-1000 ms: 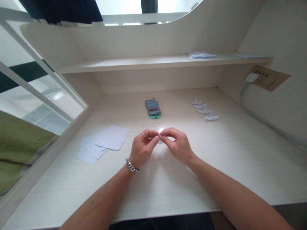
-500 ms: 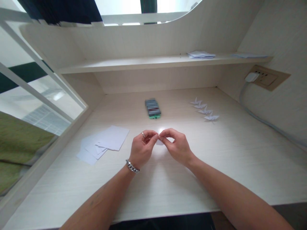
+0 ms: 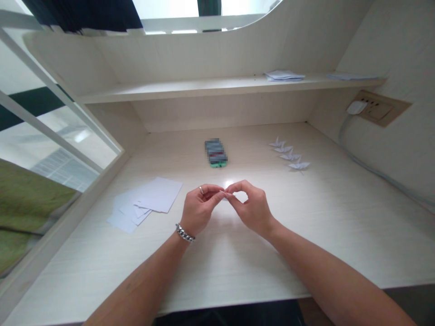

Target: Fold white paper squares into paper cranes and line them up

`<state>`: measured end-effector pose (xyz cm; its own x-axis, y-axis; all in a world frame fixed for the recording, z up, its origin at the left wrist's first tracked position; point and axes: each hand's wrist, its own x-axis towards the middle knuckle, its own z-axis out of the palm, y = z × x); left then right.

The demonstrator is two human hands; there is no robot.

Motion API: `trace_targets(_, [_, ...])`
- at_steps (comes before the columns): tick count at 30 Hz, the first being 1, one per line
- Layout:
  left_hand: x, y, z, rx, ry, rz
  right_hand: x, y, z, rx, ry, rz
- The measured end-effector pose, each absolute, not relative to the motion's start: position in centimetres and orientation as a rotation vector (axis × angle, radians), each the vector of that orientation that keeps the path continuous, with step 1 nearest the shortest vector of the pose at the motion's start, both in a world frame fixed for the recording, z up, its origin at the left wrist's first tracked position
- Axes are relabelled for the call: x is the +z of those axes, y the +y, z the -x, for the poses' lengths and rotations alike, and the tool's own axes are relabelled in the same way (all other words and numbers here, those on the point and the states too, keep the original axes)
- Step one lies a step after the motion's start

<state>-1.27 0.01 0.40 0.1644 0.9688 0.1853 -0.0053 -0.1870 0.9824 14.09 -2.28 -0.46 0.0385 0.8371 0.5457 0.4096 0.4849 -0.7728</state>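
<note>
Above the middle of the desk, my left hand [image 3: 200, 206] and my right hand [image 3: 253, 206] meet at the fingertips. Both pinch a small folded piece of white paper [image 3: 224, 198], most of it hidden behind the fingers. A ring and a chain bracelet are on my left hand and wrist. To the left lies a loose spread of white paper sheets [image 3: 163, 192]. Several folded paper cranes [image 3: 299, 166] stand in a slanting row at the back right. Behind my hands is a blurred-out dark object with a green end [image 3: 216, 153], its kind not visible.
A shelf [image 3: 190, 90] runs across the back, bearing a stack of paper [image 3: 284, 75] and more sheets at its right end. At the right wall, a white plug sits in a socket [image 3: 380, 107], its grey cable [image 3: 370, 170] trailing down. A white-framed rail edges the left side.
My left hand has turned slightly and shifted a little left. The folded paper between my fingertips shows less beneath them than before. Both hands keep their pinch.
</note>
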Motion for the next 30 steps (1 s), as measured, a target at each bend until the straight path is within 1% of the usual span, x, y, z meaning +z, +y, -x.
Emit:
trace_targets(9, [1.0,-0.1,1.5,1.251,0.977,-1.418,-0.4,-2.4,-13.8,0.508,-1.585,1.055])
trace_targets(17, [0.6,0.3,1.7,1.230,1.016,-1.265,-0.7,-1.8,-13.6,0.899,-1.352,1.008])
trace_targets(23, [1.1,0.3,1.7,1.207,1.122,-1.414,-1.0,-1.6,-13.5,1.060,-1.283,0.988])
trace_targets(27, [0.7,0.4,1.6,1.218,1.121,-1.316,-1.2,-1.2,-13.7,1.158,-1.395,1.058])
trace_targets(30, [0.3,0.5,1.5,1.152,1.074,-1.242,-1.2,-0.9,-13.9,1.180,-1.383,1.076])
